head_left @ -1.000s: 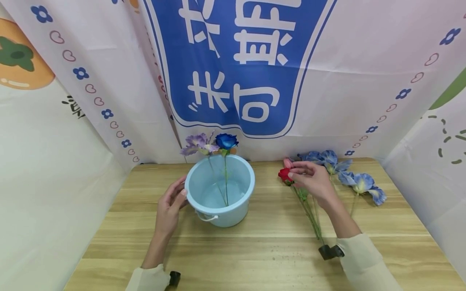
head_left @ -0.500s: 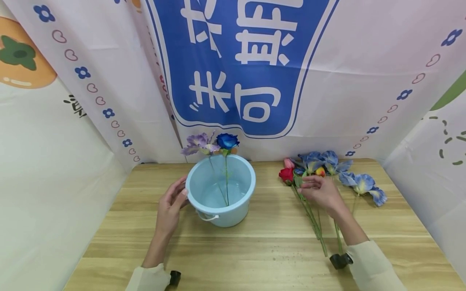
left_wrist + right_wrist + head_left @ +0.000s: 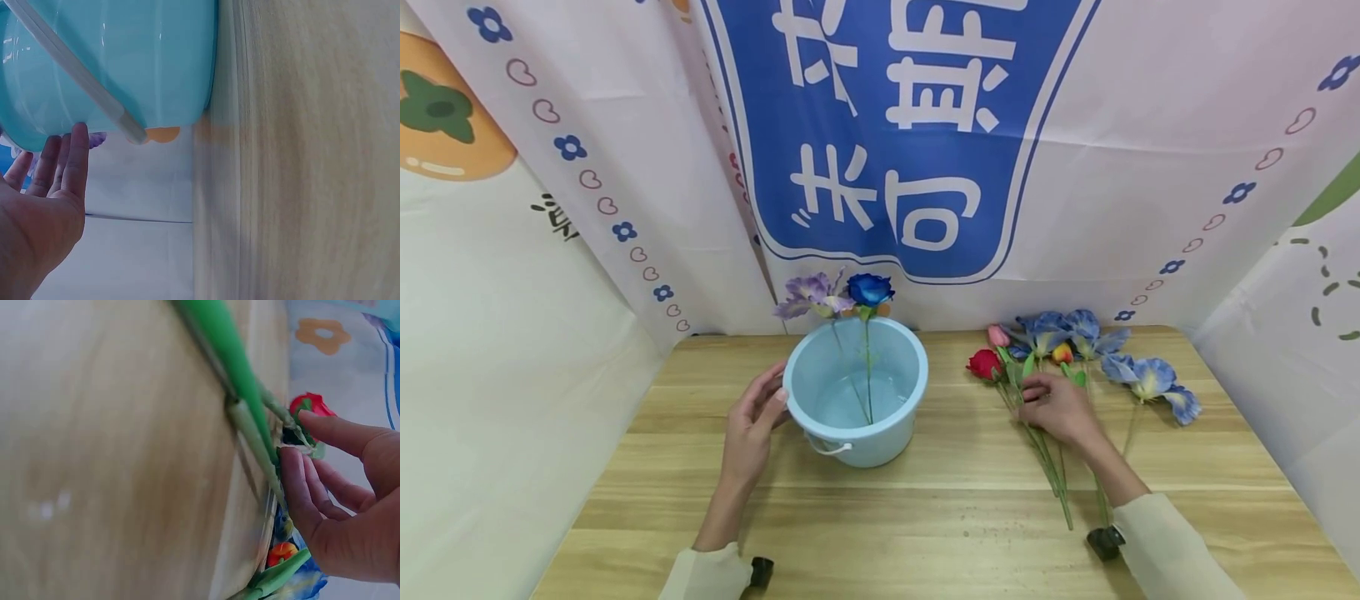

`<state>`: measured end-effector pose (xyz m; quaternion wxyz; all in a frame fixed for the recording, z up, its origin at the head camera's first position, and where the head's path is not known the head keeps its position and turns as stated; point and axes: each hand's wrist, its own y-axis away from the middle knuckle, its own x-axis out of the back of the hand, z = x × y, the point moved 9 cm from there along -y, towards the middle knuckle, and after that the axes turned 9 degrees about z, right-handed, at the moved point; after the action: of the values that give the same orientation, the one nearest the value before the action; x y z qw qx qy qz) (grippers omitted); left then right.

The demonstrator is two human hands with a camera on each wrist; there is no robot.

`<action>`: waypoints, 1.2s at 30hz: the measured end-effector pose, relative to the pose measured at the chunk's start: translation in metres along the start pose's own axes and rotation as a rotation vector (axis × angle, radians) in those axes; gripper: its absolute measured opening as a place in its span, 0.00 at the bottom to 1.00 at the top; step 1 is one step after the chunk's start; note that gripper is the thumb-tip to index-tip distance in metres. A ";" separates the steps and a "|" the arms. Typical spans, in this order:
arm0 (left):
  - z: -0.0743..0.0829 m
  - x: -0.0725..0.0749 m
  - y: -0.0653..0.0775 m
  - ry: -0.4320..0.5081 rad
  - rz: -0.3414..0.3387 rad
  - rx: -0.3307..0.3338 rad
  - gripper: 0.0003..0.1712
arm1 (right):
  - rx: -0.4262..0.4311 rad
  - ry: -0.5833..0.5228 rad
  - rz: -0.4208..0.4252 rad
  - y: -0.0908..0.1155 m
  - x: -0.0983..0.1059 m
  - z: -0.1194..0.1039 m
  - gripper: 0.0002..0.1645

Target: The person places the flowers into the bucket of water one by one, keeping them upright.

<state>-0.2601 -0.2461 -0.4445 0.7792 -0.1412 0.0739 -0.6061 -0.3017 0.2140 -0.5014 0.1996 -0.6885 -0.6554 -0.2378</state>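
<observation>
A light blue bucket [image 3: 883, 448] stands on the wooden table, its white handle [image 3: 78, 69] hanging down. Inside it lean a blue rose [image 3: 870, 289] and a purple iris [image 3: 811, 292]. My left hand [image 3: 751, 423] rests against the bucket's left side; in the left wrist view its fingers [image 3: 77, 159] are fairly straight and touch the wall near the rim. To the right, my right hand [image 3: 1062, 408] pinches the stem of a red rose [image 3: 984, 364] just below the bloom, between thumb and fingers. Other stems lie under and beside that hand.
Beyond the right hand lie blue irises [image 3: 1150, 379], a pink bud [image 3: 997, 336] and an orange-yellow bud [image 3: 1062, 353]. Green stems [image 3: 1060, 492] run toward the front. A printed cloth [image 3: 1075, 208] hangs along the table's back edge.
My right hand has drawn back from the red bloom, down along the stem, and now pinches it. The red rose has shifted slightly left. The left hand and bucket stay put.
</observation>
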 end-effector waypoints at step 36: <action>0.000 0.000 0.000 -0.006 -0.002 0.003 0.26 | 0.008 -0.341 0.053 0.008 0.015 -0.037 0.34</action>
<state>-0.2602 -0.2466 -0.4447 0.7791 -0.1417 0.0705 -0.6065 -0.2958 0.2037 -0.4626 0.0944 -0.7352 -0.6622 -0.1098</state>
